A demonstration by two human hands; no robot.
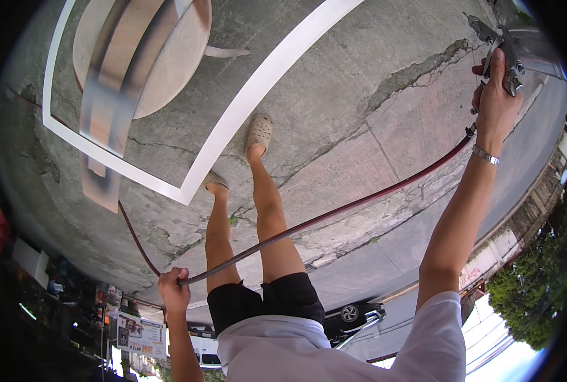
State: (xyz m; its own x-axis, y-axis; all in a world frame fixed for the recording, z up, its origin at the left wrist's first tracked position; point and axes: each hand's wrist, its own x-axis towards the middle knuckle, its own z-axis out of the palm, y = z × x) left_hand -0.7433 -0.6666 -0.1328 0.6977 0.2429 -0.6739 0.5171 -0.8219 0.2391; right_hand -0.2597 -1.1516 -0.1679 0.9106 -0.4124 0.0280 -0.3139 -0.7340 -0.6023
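Note:
At the upper right my right hand (499, 105) is closed around the handle of a metal spray gun (503, 48), and a silvery cup (538, 51) shows beside it. A dark red hose (341, 210) runs from below the gun's handle across my body to the lower left. There my left hand (173, 293) grips the hose, which continues up behind the planks. A white rectangular frame (236, 118) stands or is held up in front of me at the upper left; what supports it is hidden. Its lower corner is near my feet.
Brown, dark-smudged planks (102, 137) and a round pale board (172, 76) lie within and across the frame's outline. Cracked concrete (334, 108) spreads around my feet. Behind are a dark vehicle (353, 315), a printed sign (141, 334), a roadside wall and trees (532, 280).

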